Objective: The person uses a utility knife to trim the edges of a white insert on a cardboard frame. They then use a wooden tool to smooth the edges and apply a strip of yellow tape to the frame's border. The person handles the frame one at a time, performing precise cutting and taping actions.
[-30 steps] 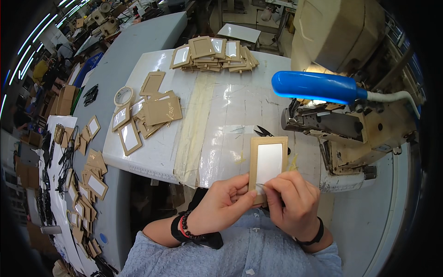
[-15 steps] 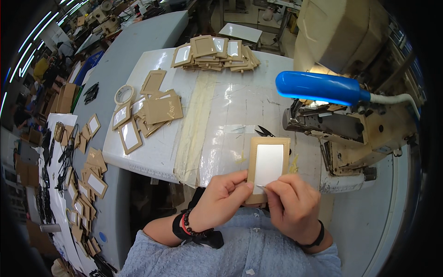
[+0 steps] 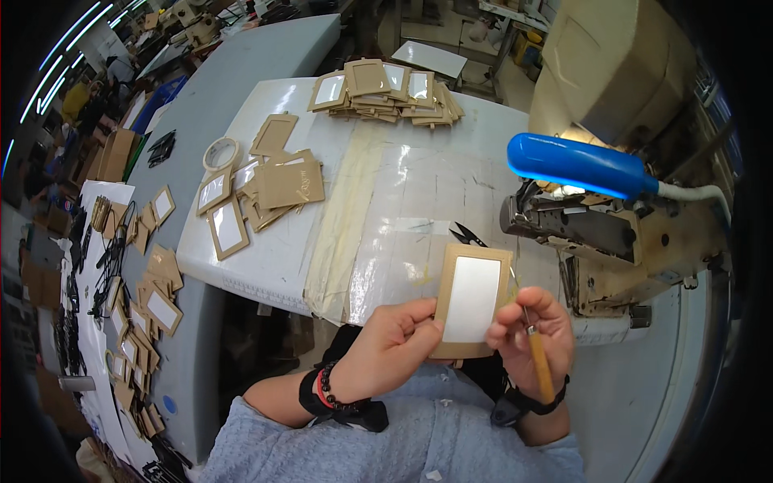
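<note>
My left hand (image 3: 388,348) pinches the left edge of a tan card holder (image 3: 472,299) that has a white window panel. The holder is tilted up in front of my body at the table's near edge. In my right hand (image 3: 538,322) is an awl (image 3: 539,362) with a wooden handle and a thin metal shaft pointing up. Its shaft is beside the holder's right edge, and my right fingertips are close to that edge; whether they touch it I cannot tell. Black thread snips (image 3: 467,234) lie just beyond the holder.
A sewing machine (image 3: 612,225) with a blue lamp (image 3: 572,163) stands on the right. Stacked card holders (image 3: 386,92) lie at the back of the table. More holders (image 3: 282,183) and a tape roll (image 3: 221,153) lie left. Several others (image 3: 149,322) cover the grey side table.
My right hand has moved from the window's lower part to the holder's right edge and turned, showing the awl's handle. My left hand keeps its pinch on the holder.
</note>
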Demonstrator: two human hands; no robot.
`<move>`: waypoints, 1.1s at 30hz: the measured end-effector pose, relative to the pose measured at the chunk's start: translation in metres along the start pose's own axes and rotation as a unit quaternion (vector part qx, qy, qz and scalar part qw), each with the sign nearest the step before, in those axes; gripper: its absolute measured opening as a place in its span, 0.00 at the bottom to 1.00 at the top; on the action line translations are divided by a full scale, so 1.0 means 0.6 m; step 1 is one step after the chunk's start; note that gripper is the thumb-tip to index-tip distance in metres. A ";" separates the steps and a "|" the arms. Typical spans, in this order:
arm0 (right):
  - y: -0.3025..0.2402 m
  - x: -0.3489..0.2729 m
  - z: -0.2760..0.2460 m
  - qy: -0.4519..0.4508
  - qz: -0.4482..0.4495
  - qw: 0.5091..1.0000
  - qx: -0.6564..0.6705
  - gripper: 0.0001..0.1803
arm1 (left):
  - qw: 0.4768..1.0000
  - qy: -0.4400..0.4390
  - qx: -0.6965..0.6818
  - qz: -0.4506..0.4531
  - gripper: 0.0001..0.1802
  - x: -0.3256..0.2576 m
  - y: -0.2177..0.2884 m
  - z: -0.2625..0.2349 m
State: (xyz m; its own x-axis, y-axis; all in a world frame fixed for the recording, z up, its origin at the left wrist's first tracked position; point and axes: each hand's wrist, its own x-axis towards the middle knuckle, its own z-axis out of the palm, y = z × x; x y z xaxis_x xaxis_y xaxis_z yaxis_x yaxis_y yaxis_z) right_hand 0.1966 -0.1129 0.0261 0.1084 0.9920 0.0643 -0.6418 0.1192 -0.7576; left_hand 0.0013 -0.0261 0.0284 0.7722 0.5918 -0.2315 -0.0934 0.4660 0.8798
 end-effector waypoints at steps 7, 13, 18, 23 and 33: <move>0.021 0.020 -0.013 -0.071 -0.124 0.964 -0.223 0.23 | 0.999 0.009 -0.002 -0.034 0.19 0.012 0.003 -0.006; 0.016 0.029 0.025 -0.106 -0.201 0.861 -0.454 0.10 | 0.998 0.013 0.050 -0.029 0.19 0.016 -0.001 -0.011; 0.014 0.026 0.027 -0.092 -0.197 0.846 -0.486 0.09 | 0.999 0.005 0.028 -0.025 0.19 0.014 -0.001 -0.008; 0.015 0.030 0.027 -0.086 -0.177 0.855 -0.480 0.08 | 0.999 0.008 0.006 -0.033 0.19 0.011 0.003 -0.006; 0.014 0.033 0.029 -0.096 -0.177 0.857 -0.475 0.08 | 0.999 0.007 0.005 -0.035 0.19 0.010 0.003 -0.009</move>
State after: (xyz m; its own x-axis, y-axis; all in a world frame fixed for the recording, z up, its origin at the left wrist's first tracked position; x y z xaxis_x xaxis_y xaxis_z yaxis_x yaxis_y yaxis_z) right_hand 0.1802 -0.0918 0.0321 -0.0157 0.8997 0.4363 0.3221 0.4177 -0.8496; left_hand 0.0024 -0.0185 0.0264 0.7682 0.5666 -0.2980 -0.0335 0.5005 0.8651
